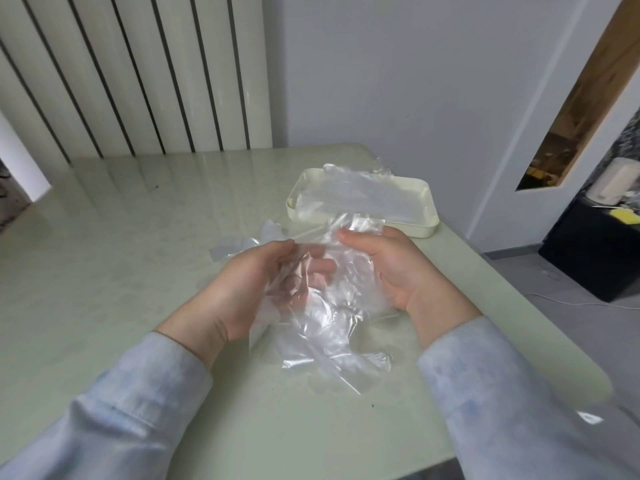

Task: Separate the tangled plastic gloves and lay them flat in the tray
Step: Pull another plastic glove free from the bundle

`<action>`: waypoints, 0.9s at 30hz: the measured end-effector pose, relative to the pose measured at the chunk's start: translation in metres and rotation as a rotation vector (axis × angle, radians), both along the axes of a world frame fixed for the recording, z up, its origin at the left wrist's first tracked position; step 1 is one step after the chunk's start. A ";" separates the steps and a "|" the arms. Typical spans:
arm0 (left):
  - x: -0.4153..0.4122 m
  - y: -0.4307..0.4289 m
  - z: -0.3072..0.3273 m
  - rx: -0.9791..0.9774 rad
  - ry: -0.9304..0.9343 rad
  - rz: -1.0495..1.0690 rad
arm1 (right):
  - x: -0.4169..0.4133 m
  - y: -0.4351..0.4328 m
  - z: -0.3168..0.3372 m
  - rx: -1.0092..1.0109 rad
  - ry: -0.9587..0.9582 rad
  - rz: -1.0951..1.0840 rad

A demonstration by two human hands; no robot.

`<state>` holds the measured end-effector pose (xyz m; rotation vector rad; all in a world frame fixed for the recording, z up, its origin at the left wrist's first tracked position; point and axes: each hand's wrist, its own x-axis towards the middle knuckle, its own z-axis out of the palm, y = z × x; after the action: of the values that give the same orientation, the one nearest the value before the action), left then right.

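Pale table [138,237]; left hand [249,289], right hand [391,268] (both curled) round gloves [329,327]

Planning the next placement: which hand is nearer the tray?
Right. The right hand holds the gloves just short of the tray, by its near wall. The left hand holds the same gloves farther left, away from it.

You are in a home room: a pale green table [138,271], a white slatted wall panel [138,74], a black cabinet [588,251] with a white appliance [620,181].
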<state>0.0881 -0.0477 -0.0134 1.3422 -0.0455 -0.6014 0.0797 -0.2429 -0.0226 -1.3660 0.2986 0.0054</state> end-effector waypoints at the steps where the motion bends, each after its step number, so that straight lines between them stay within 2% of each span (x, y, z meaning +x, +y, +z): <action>1: 0.001 -0.001 -0.001 0.020 -0.060 0.042 | 0.001 0.000 0.000 -0.015 -0.012 -0.027; 5: 0.007 0.002 0.002 -0.057 -0.249 0.344 | 0.000 -0.003 0.002 0.014 -0.057 -0.039; 7: 0.017 0.011 -0.007 0.075 -0.406 0.477 | 0.000 -0.004 0.004 0.022 -0.066 -0.037; 9: 0.026 0.017 -0.021 0.331 -0.602 0.501 | 0.000 -0.006 0.006 0.051 -0.095 -0.037; 13: 0.029 0.024 -0.032 0.837 -0.865 0.146 | 0.000 -0.006 0.007 0.118 -0.121 -0.040; 16: 0.025 0.022 -0.034 1.027 -0.993 -0.087 | 0.000 -0.005 0.007 0.157 -0.112 -0.047; 18: 0.024 0.024 -0.035 1.072 -1.073 -0.085 | 0.000 -0.004 0.008 0.187 -0.123 -0.041; 22: 0.027 0.029 -0.030 1.039 -1.097 0.042 | 0.003 -0.006 0.006 0.213 -0.120 -0.069; 24: 0.030 0.031 -0.029 0.998 -1.065 0.129 | 0.003 -0.005 0.008 0.210 -0.121 -0.082; 27: 0.030 0.031 -0.024 0.868 -0.921 0.255 | 0.002 -0.008 0.009 0.201 -0.135 -0.084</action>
<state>0.1179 -0.0163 -0.0373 2.3346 -0.3879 0.3164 0.0816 -0.2513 -0.0138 -1.1473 0.2354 -0.1234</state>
